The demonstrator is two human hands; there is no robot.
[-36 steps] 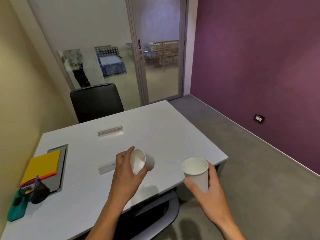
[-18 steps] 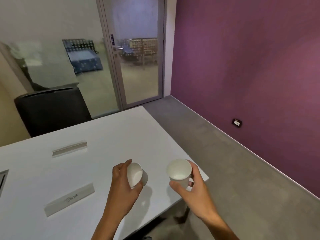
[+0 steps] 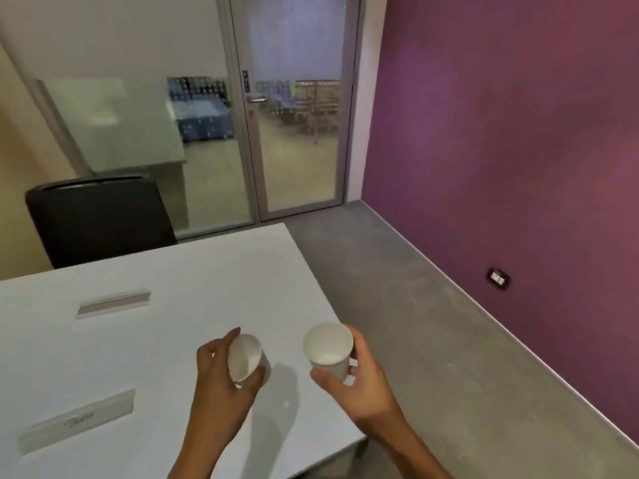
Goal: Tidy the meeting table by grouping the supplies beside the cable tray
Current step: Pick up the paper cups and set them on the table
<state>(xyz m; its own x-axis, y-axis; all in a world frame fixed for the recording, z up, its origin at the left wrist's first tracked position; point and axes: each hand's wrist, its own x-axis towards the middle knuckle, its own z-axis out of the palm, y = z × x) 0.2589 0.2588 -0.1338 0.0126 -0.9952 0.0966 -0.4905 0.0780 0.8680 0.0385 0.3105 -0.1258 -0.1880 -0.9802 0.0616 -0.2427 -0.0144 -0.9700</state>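
Observation:
I hold two white paper cups above the white table (image 3: 173,340). My left hand (image 3: 221,388) grips one cup (image 3: 246,357), tilted with its mouth facing right and towards me. My right hand (image 3: 359,385) grips the other cup (image 3: 328,345) upright, just past the table's right edge. The two cups are apart, about a hand's width from each other. Both look empty. The cable tray and the other supplies are out of view to the left.
Two name-card holders lie on the table: one near me (image 3: 77,420) at the left, one farther back (image 3: 114,302). A black chair (image 3: 100,219) stands behind the table. A glass door (image 3: 294,108), grey floor (image 3: 432,340) and purple wall (image 3: 518,150) lie to the right.
The view has swung right, so the cable tray and coloured supplies left the frame. Both hands still hold their cups, and the right cup has come closer to the left one.

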